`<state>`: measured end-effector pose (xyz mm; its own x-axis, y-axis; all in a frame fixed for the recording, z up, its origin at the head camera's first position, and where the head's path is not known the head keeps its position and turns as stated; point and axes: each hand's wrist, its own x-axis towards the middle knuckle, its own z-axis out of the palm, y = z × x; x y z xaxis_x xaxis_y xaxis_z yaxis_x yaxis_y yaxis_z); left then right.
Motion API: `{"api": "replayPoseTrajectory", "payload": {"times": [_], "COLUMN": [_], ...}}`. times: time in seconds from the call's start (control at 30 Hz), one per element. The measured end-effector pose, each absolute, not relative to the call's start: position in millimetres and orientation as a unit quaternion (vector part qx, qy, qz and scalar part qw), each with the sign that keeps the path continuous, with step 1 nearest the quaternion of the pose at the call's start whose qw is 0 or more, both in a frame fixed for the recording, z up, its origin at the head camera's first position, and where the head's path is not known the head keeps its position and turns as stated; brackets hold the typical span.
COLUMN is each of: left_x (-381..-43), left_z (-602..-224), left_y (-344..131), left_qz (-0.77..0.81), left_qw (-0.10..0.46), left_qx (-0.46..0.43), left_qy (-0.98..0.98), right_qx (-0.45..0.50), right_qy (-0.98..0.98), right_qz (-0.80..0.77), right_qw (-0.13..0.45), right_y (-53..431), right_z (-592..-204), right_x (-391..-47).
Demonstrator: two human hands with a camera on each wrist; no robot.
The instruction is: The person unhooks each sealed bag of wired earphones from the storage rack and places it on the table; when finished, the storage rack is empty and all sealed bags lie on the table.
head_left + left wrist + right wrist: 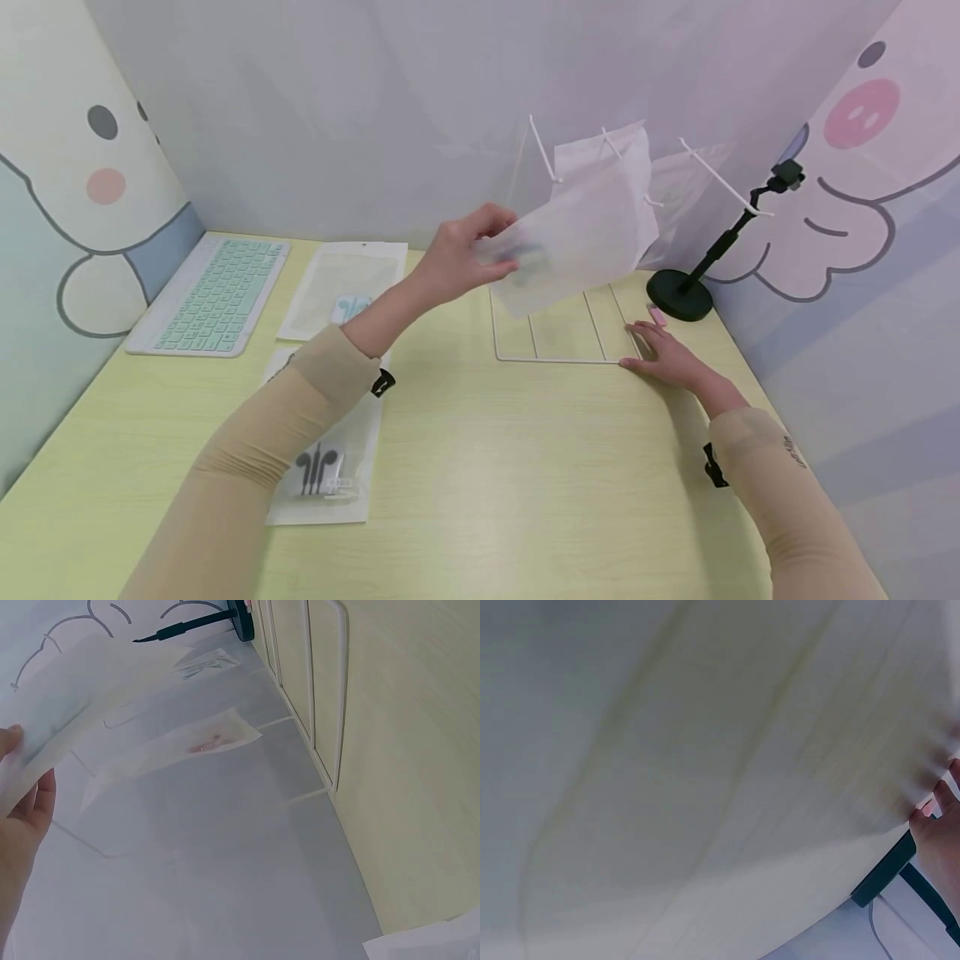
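Note:
My left hand (pixel 457 258) pinches one edge of a translucent white pouch (pixel 577 233), thumb on the near side. The pouch is raised and tilted over a white wire rack (pixel 558 361); a bluish-green thing shows faintly through it. The rack has thin upright posts and lies at the back of the table. In the left wrist view, a pouch with reddish contents (pixel 214 744) and another with bluish stripes (pixel 206 666) stand among the posts. My right hand (pixel 663 358) rests on the table, fingertips touching the rack's right front corner.
A mint-green keyboard (pixel 217 296) lies at the far left. Beside it are a flat pouch with a blue earphone picture (pixel 337 283) and another with dark earphones (pixel 318 475). A black stand (pixel 678 296) and a small pink object (pixel 657 315) are by the right wall.

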<state>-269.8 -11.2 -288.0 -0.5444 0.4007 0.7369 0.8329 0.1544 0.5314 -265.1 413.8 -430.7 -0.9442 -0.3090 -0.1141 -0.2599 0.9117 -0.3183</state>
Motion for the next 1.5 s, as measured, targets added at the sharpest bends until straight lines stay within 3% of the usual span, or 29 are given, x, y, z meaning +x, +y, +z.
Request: {"api": "replayPoseTrajectory", "payload": {"times": [1.0, 1.5], "left_x": [-257, -257], "left_z": [-283, -299], "left_y": [-27, -47], "left_qz": [-0.474, -0.446], "left_qw": [0.225, 0.177], "left_qx": [-0.432, -0.386], "left_qy": [-0.734, -0.788], "right_qx": [-0.14, -0.137], "right_qy": [0.974, 0.975], "right_qz": [-0.15, -0.148], "right_qw": [0.094, 0.096], "right_y": [413, 413], "right_z": [-428, -428], "right_x": [-265, -265]}}
